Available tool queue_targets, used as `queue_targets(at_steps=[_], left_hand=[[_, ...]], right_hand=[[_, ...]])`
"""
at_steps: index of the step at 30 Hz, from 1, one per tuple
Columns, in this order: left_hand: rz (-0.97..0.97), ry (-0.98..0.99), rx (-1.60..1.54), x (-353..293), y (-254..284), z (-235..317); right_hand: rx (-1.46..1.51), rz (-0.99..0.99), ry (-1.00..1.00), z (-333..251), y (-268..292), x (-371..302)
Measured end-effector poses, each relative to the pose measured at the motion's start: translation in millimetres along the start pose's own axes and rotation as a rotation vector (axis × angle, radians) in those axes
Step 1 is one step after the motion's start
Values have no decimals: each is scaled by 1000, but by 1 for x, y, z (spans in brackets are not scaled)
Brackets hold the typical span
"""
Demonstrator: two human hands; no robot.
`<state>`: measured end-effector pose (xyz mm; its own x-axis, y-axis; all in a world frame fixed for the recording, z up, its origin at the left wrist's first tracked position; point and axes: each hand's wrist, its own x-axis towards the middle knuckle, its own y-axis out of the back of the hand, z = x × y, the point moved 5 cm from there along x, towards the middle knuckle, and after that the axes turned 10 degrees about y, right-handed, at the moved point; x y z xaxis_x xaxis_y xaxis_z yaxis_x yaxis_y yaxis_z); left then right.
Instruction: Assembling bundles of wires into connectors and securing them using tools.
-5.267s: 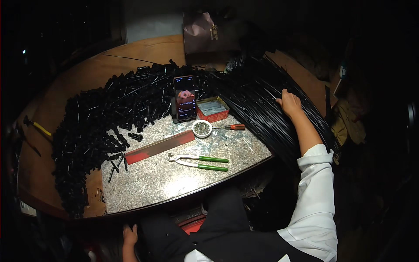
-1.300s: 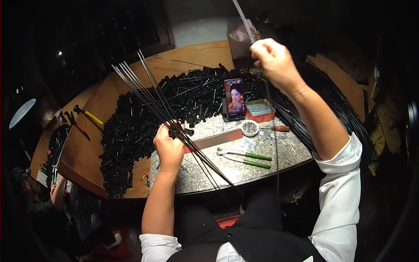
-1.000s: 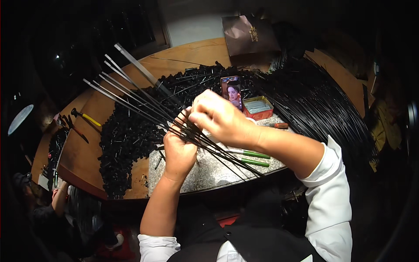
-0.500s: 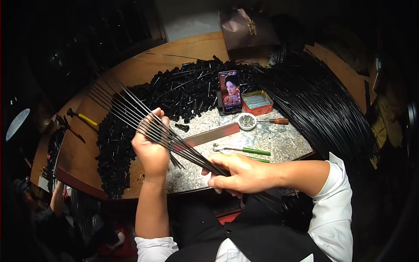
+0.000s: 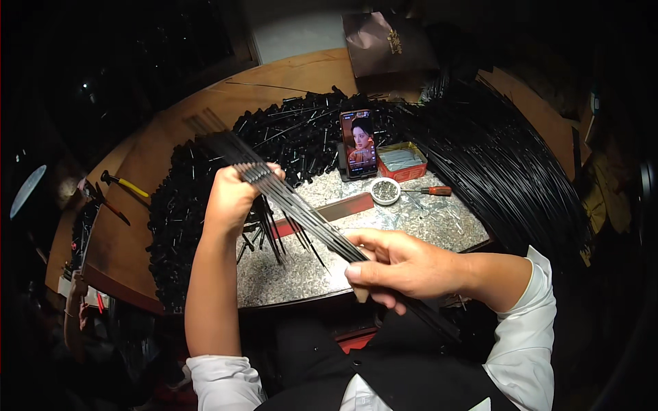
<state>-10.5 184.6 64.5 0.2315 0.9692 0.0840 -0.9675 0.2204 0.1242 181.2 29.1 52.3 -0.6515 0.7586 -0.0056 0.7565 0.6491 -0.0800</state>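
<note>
Both hands closed on a bundle of thin dark rods [image 5: 301,207] – held slantwise above the speckled board [image 5: 449,222], far-left end up over the black parts pile [image 5: 301,123]. Left hand [image 5: 230,197] fisted round it toward the far end, right hand [image 5: 404,268] gripping the near end, thumb on top. Far tips blurred, can't count rods from where I'm standing. More dark rods fan down just below the left hand; can't tell if it holds them. Under the bundle: red bar [image 5: 346,205] on the board. Right of that, white cup [image 5: 386,203], screwdriver [image 5: 439,190]. Farther back: phone [image 5: 360,144] propped upright, red tin [image 5: 411,171] beside it. Big rod heap [image 5: 507,171] far right – 1 hammer [image 5: 130,185] far left.
</note>
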Motion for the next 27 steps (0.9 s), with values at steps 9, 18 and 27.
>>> queue_targets(at_steps=[9,18,27], left_hand=[[-17,-366,61,-6,-17,-21],[-326,-430,628,-102,-45,-112],[-443,-273,1126,-125,-53,-133]], right_hand=[[-205,229,4,126,10,10],[-568,183,254,282,13,6],[-751,-43,-61,388,39,34]])
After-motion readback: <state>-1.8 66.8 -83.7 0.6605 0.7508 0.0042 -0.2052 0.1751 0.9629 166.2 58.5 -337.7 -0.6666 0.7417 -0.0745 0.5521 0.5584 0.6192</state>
